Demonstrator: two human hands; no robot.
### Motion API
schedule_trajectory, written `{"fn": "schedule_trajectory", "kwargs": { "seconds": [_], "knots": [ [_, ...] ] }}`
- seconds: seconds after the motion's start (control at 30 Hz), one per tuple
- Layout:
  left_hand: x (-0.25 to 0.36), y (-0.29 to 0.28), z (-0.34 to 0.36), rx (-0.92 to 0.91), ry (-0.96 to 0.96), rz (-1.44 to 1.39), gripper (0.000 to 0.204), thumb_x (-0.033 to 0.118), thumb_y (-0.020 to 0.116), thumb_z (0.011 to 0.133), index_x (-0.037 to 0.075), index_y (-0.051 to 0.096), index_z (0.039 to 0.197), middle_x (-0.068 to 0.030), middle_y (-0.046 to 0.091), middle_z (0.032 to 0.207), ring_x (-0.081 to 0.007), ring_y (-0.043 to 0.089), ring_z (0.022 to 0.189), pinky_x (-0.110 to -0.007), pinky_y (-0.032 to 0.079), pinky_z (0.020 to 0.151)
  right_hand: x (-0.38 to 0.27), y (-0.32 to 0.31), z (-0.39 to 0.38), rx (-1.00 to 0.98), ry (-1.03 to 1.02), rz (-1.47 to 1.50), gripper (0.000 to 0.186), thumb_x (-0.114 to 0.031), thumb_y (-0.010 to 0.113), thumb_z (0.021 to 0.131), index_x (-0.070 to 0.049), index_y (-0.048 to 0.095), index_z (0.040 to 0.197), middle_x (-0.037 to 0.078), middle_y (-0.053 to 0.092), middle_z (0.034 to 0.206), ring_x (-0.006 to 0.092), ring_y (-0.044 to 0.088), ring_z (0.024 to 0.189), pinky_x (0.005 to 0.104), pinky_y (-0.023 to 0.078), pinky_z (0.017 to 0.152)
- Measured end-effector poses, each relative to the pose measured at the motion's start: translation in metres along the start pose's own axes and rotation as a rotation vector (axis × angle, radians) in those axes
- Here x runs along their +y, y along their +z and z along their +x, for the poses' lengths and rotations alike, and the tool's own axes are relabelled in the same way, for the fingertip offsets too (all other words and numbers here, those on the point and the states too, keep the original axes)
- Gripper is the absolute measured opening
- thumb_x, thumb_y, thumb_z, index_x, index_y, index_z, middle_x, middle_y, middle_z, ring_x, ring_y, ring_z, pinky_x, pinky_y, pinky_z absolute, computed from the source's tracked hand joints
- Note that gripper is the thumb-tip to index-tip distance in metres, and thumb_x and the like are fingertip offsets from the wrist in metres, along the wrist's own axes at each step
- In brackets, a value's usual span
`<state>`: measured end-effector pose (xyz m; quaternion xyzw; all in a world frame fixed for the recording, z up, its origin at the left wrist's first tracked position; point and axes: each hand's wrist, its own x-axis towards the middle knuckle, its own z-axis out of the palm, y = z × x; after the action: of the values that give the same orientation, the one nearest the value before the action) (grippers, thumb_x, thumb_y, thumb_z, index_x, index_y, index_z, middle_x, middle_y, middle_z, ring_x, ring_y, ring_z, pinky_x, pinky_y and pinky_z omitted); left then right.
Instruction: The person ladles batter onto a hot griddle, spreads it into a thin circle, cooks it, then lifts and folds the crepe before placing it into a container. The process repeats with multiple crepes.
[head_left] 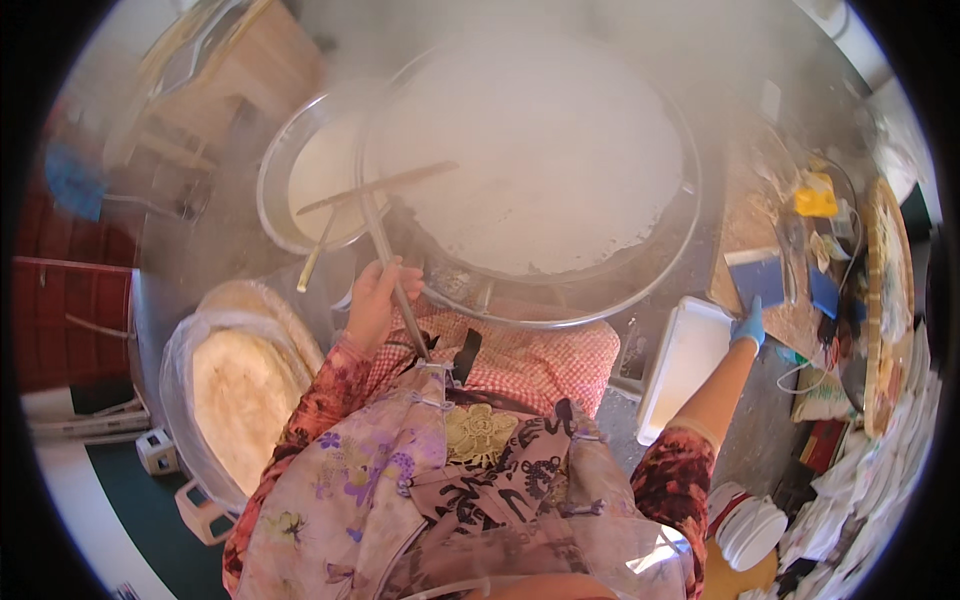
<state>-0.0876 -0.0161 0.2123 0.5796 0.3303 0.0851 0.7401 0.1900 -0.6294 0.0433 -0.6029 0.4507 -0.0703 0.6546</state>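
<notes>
Left grip (376, 298) clamped on rod (379, 233); right grip (749, 326) at blue pad (757, 281), closure unclear. Basin (273, 203) holds pale liquid (325, 165).

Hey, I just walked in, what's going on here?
A person stands at a wide round pan with a pale layer inside, under thick steam. Their left hand grips a long rod. The blue-gloved right hand is at the edge of a flat blue pad; whether it grasps it is unclear. A basin of pale liquid sits left of the pan, and flat round breads in clear plastic lie nearer the person.
</notes>
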Motion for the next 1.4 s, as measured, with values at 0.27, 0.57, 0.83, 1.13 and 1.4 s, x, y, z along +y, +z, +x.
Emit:
{"fn": "schedule_trajectory", "kwargs": {
  "seconds": [0.27, 0.57, 0.83, 1.13, 1.4],
  "knots": [
    [-0.005, -0.009, -0.011, -0.039, 0.091, -0.217, 0.032, 0.024, 0.046, 0.092, -0.001, 0.046, 0.111, -0.0085, 0.058, 0.085, -0.0166, 0.057, 0.071, -0.028, 0.048, 0.062, 0.029, -0.056, -0.093, -0.599, -0.147, 0.425, 0.037, -0.02, 0.051, 0.088, -0.005, 0.046, 0.122, 0.011, 0.054, 0.115, 0.0246, 0.052, 0.102, 0.036, 0.041, 0.09],
    [0.009, -0.028, 0.012, -0.264, 0.119, -0.411, 0.038, 0.039, 0.032, 0.096, 0.006, 0.047, 0.108, 0.0047, 0.036, 0.06, -0.0043, 0.031, 0.042, -0.02, 0.03, 0.04, -0.012, 0.072, -0.34, -0.935, -0.608, -0.559, 0.036, -0.008, 0.056, 0.081, -0.003, 0.053, 0.117, 0.005, 0.057, 0.108, 0.0208, 0.054, 0.099, 0.035, 0.042, 0.089],
    [0.001, -0.056, 0.009, -0.395, 0.041, -0.464, 0.042, 0.041, 0.036, 0.094, 0.003, 0.048, 0.106, 0.0043, 0.037, 0.057, -0.0042, 0.034, 0.042, -0.019, 0.03, 0.039, 0.054, 0.19, -0.464, -0.903, -1.58, -1.323, 0.048, 0.001, 0.05, 0.075, -0.01, 0.044, 0.121, 0.015, 0.058, 0.092, 0.0317, 0.057, 0.082, 0.0385, 0.047, 0.071],
    [-0.003, -0.089, 0.021, -0.465, -0.012, -0.509, 0.042, 0.042, 0.033, 0.095, 0.003, 0.049, 0.102, 0.0047, 0.035, 0.056, -0.004, 0.032, 0.039, -0.018, 0.029, 0.039, 0.026, 0.169, -0.488, -1.052, -1.344, -0.967, 0.039, -0.007, 0.058, 0.077, -0.009, 0.053, 0.115, 0.015, 0.063, 0.094, 0.0282, 0.061, 0.079, 0.0334, 0.049, 0.069],
    [0.003, -0.102, 0.031, -0.616, 0.009, -0.47, 0.046, 0.045, 0.033, 0.094, 0.003, 0.052, 0.098, 0.0052, 0.034, 0.051, -0.0042, 0.031, 0.036, -0.019, 0.029, 0.035, -0.009, 0.232, -0.477, -1.252, -0.091, -0.575, 0.041, -0.025, 0.061, 0.083, 0.007, 0.055, 0.109, 0.009, 0.062, 0.092, 0.0124, 0.058, 0.077, 0.024, 0.047, 0.07]
  ]
}}
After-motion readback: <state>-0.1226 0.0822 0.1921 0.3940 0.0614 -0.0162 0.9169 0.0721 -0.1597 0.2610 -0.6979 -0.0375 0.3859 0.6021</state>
